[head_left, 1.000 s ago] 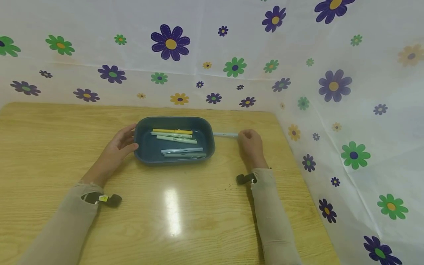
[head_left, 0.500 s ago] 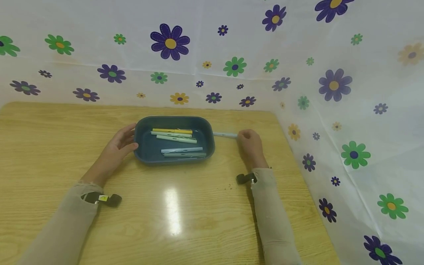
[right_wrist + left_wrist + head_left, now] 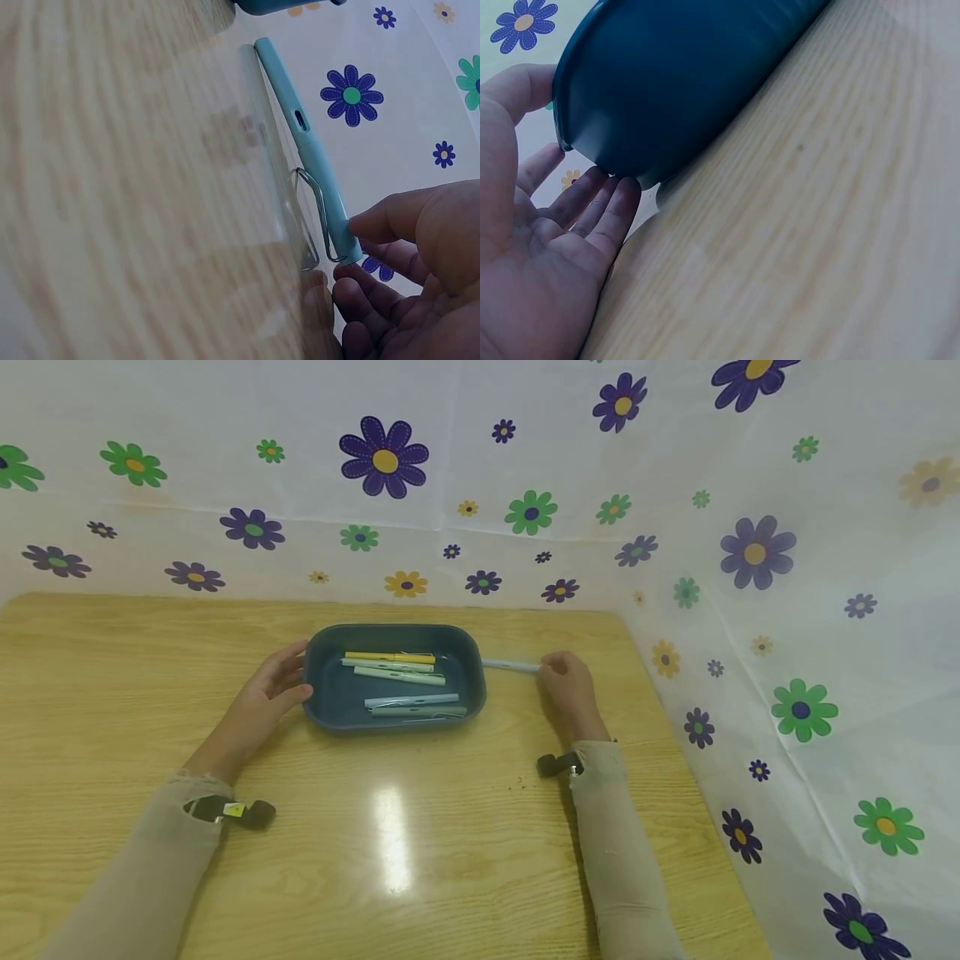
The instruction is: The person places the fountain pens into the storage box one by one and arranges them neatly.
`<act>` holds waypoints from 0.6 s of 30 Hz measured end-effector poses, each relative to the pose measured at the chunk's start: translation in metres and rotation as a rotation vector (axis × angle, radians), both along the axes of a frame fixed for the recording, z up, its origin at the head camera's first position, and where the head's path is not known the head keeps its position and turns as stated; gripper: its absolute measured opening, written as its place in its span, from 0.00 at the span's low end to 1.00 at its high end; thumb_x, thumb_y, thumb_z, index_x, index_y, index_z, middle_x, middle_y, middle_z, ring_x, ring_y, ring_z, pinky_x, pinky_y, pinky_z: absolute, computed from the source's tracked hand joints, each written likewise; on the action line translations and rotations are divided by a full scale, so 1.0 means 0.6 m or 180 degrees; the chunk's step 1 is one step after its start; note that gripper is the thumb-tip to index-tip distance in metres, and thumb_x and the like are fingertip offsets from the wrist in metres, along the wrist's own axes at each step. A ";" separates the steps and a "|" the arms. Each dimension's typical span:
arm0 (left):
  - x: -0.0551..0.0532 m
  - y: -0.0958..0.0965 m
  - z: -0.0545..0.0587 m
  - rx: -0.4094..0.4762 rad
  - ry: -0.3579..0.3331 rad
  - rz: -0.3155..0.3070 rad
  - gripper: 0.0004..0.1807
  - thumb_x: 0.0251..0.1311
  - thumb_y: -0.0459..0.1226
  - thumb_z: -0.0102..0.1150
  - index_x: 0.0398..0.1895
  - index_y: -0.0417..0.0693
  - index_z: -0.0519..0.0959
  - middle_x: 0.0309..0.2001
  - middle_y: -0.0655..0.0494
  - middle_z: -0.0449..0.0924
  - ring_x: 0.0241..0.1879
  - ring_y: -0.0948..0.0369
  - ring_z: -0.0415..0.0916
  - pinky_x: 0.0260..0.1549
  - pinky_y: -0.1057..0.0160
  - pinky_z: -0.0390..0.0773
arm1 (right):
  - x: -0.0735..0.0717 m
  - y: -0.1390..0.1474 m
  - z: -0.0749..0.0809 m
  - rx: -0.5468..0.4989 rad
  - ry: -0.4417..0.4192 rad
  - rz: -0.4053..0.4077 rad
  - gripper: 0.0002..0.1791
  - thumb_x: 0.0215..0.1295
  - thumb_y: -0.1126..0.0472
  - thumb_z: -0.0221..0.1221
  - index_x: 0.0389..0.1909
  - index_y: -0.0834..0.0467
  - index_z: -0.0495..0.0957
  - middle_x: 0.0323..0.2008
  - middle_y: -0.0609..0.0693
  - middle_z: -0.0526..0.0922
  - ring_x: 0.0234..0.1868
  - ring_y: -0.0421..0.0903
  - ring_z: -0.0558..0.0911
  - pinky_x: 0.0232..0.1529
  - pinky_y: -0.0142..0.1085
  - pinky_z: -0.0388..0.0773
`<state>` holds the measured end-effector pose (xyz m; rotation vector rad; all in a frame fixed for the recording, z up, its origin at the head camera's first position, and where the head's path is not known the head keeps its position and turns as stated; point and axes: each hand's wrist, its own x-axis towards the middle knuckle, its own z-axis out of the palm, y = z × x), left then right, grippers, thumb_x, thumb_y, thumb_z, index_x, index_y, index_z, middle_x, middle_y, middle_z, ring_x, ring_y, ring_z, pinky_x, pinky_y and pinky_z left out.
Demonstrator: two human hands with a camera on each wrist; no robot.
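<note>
My left hand [image 3: 262, 689] holds the left end of a dark blue plastic tray [image 3: 390, 727], thumb at the rim [image 3: 564, 112] and bent fingers against the outer wall. On the tray's floor lie a yellow pen [image 3: 390, 657], two pale green pens [image 3: 400, 676], a light blue pen [image 3: 411, 701] and a grey-green pen [image 3: 418, 712]. To the right of the tray, my right hand [image 3: 570, 689] pinches the clip end of another light blue pen [image 3: 311, 150] between thumb and fingers. This pen lies along the table, its far end close to the tray's right wall.
The wooden table [image 3: 300, 877] reaches back to a white flowered cloth [image 3: 442, 468], which also hangs along the right side. A wrist camera [image 3: 251, 812] sits on the left forearm and another camera [image 3: 557, 766] on the right one.
Nearly still: both hands, the tray and the pens keep their places, with only a tiny shift of the right hand and the head view.
</note>
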<state>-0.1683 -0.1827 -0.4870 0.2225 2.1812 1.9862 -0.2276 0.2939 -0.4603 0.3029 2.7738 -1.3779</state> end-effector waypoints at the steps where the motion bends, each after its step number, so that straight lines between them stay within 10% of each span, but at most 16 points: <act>1: 0.000 0.000 0.001 -0.0001 0.0002 -0.0006 0.36 0.77 0.40 0.56 0.83 0.65 0.54 0.78 0.48 0.58 0.72 0.58 0.61 0.59 0.78 0.70 | 0.000 0.000 0.000 0.0026 0.0029 0.0000 0.18 0.73 0.58 0.55 0.58 0.64 0.79 0.59 0.61 0.79 0.60 0.59 0.76 0.63 0.54 0.74; 18: -0.002 -0.006 -0.003 -0.0035 -0.0034 -0.0042 0.38 0.76 0.42 0.57 0.83 0.67 0.53 0.79 0.50 0.57 0.75 0.53 0.59 0.59 0.78 0.70 | 0.000 -0.014 0.017 -0.0070 0.0882 -0.0019 0.18 0.70 0.59 0.59 0.57 0.62 0.80 0.56 0.59 0.81 0.52 0.56 0.79 0.54 0.50 0.79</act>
